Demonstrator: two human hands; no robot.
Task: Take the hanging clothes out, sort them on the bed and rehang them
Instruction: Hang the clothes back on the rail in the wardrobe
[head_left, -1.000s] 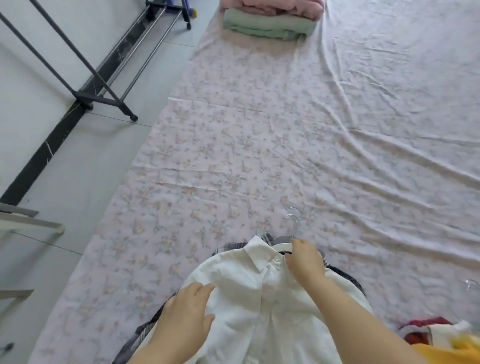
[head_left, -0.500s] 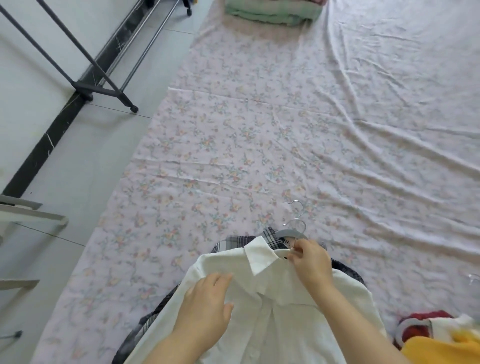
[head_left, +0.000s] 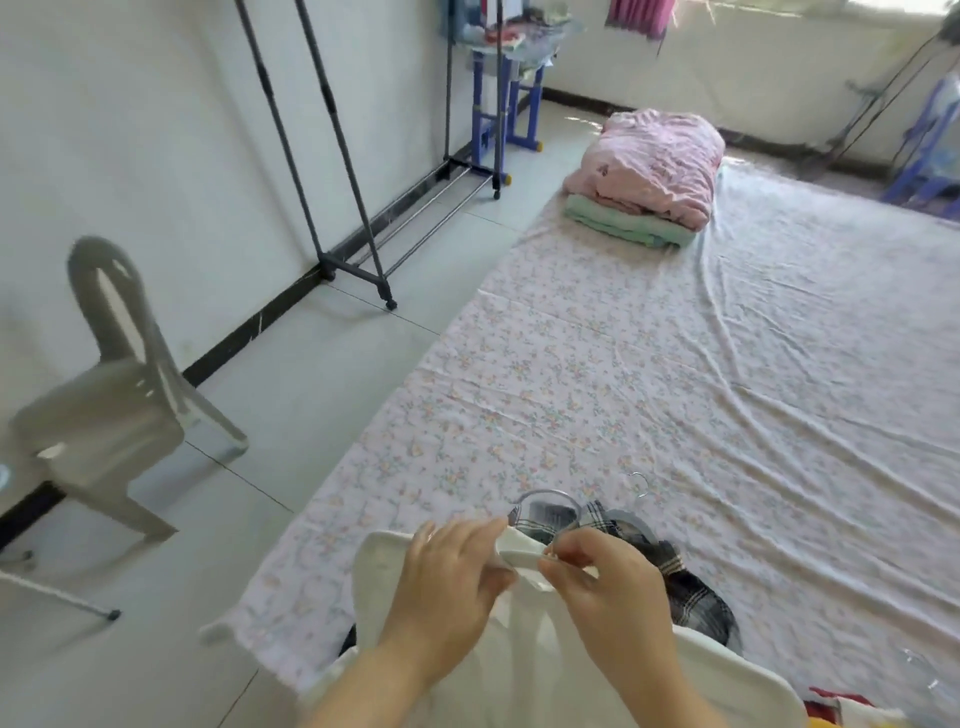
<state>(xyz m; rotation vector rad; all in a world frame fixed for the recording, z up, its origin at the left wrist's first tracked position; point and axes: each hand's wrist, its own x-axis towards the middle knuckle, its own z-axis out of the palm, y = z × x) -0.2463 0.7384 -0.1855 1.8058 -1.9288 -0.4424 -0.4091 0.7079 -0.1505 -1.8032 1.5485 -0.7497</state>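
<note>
A white collared shirt (head_left: 524, 670) hangs raised in front of me over the near end of the bed (head_left: 649, 374). My left hand (head_left: 449, 587) grips its collar on the left. My right hand (head_left: 605, 592) pinches the collar on the right, at the neck of a metal hanger hook (head_left: 545, 496) that curves above the collar. A dark plaid garment (head_left: 691, 592) lies on the floral sheet behind the shirt, with a second hanger hook (head_left: 640, 483) showing at its top. The empty clothes rack (head_left: 332, 171) stands on wheels by the left wall.
Folded pink and green bedding (head_left: 649, 176) sits at the bed's far end. A grey plastic chair (head_left: 111, 395) stands on the tiled floor at left. Red, white and yellow clothes (head_left: 857, 709) lie at the lower right. A blue stand (head_left: 506, 98) with items is beyond the rack.
The shirt has come up off the bed. My left hand moved from the shirt's chest to its collar, beside my right hand. The camera view tilted up toward the room.
</note>
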